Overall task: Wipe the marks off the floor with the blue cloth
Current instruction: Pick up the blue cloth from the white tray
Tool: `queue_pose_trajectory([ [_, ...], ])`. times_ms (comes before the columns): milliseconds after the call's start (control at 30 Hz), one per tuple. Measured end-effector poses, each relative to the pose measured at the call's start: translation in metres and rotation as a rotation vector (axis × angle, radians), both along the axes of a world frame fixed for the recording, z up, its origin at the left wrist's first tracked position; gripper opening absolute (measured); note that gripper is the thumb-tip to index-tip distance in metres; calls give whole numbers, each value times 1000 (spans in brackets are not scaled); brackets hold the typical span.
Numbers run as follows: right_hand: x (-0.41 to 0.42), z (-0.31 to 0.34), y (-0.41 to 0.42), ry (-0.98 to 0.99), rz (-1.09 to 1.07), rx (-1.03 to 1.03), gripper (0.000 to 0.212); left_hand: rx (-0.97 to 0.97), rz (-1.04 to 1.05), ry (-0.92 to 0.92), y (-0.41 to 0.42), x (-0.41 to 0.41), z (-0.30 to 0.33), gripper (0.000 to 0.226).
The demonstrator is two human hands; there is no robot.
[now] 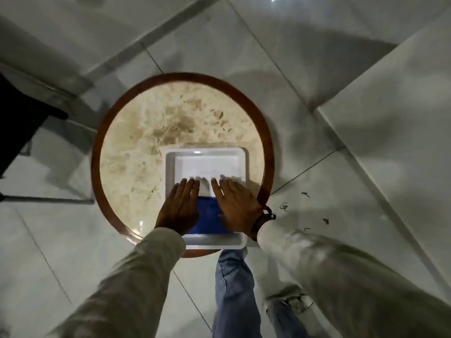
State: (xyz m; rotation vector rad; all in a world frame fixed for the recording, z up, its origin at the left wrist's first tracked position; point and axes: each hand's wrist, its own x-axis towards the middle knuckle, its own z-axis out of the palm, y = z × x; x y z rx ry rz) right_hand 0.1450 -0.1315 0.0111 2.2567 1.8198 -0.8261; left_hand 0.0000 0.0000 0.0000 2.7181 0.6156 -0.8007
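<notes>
A blue cloth (pixel 209 217) lies folded in the near half of a white square tray (pixel 206 152). The tray stands on a round marble-topped table. My left hand (pixel 181 206) hovers flat over the tray's left side, fingers extended and together, partly covering the cloth's left edge. On the tray's right side my right hand (pixel 238 203) is flat too, over the cloth's right edge. Neither hand grips anything. Several dark marks (pixel 284 207) dot the pale floor tiles to the right of the table.
The round table (pixel 267 152) has a brown wooden rim and stands on glossy grey floor tiles. A dark chair with metal legs (pixel 22 123) is at the left. My jeans-clad leg (pixel 234 293) is below the table's near edge.
</notes>
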Motion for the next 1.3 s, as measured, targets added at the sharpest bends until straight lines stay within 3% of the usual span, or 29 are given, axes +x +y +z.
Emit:
queue_pose_trajectory([
  [67, -7, -18, 13, 18, -42, -107, 84, 23, -5, -14, 0, -4, -11, 61],
  [200, -23, -49, 21, 31, -82, -130, 41, 61, -28, -41, -4, -19, -27, 44],
  [300, -29, -55, 22, 70, -129, -124, 33, 31, -65, -59, 5, -21, -32, 44],
  [367, -32, -52, 22, 95, -151, -111, 29, -121, 32, -30, 13, -19, -29, 36],
  [467, -25, -29, 13, 343, -320, -76, 24, -311, 224, 103, 23, -2, -6, 10],
  [633, 11, 29, -31, 726, -825, 23, 13, -429, 444, 213, 25, 28, 52, 17],
  [833, 44, 95, -150, 926, -1275, 247, 31, -594, 433, 5, -70, 93, 125, 13],
  [1067, 47, 112, -295, 1257, -1571, 311, 43, -790, 647, -73, -252, 159, 101, 11],
  [1200, 40, 76, -363, 1195, -1587, 304, 57, -1056, 942, 27, -325, 174, 72, 31],
  [1300, 29, 12, -396, 1035, -1771, 351, 56, -1092, 859, 161, -355, 177, 14, 47],
])
